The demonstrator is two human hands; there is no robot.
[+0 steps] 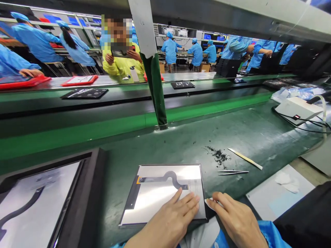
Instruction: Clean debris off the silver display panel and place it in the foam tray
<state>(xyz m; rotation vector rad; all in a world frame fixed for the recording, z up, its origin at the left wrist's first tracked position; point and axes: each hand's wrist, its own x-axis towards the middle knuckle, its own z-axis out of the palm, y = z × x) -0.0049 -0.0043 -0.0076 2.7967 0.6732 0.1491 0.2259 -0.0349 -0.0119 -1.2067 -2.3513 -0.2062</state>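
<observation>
A silver display panel [155, 193] with a black flex cable across its back lies flat on the green bench in front of me. My left hand [170, 220] rests flat on its near right part, fingers stretched out and together. At the panel's right corner my right hand [236, 218] pinches a small white tab or film corner [209, 203] between thumb and forefinger. What exactly the tab belongs to I cannot make out.
Tweezers [232, 172], a pale flat stick [245, 158] and dark scraps [219, 156] lie right of the panel. A black tray [77, 193] holding another panel sits at left. White box [297, 108] with cables at right. Conveyor belt [103, 129] beyond; workers across it.
</observation>
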